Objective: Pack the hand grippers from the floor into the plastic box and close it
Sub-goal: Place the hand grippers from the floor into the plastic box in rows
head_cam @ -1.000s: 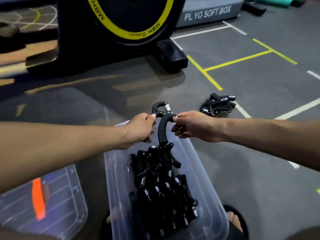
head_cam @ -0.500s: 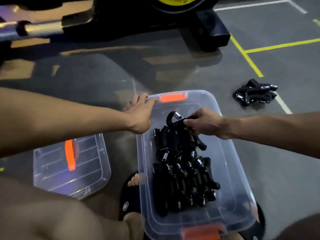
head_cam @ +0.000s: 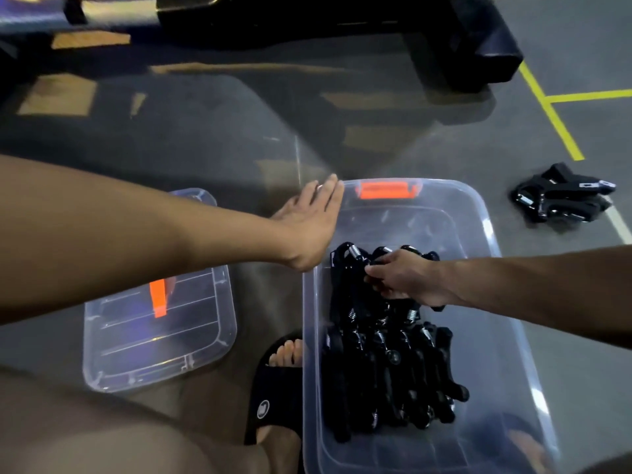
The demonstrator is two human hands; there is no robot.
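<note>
Left hand [head_cam: 307, 217] was flat, fingers straight, against the box [head_cam: 478, 213] rim; right hand [head_cam: 407, 277] gripped a hand gripper [head_cam: 349, 265] inside.

Black machine base [head_cam: 342, 25] at the far side cut off by the top edge. Right hand [head_cam: 407, 277] covers part of the hand grippers [head_cam: 386, 364]; its fingertips are hidden among them. Plastic box [head_cam: 478, 213] near end cropped by the bottom edge. Left hand [head_cam: 307, 213] motion-blurred.
</note>
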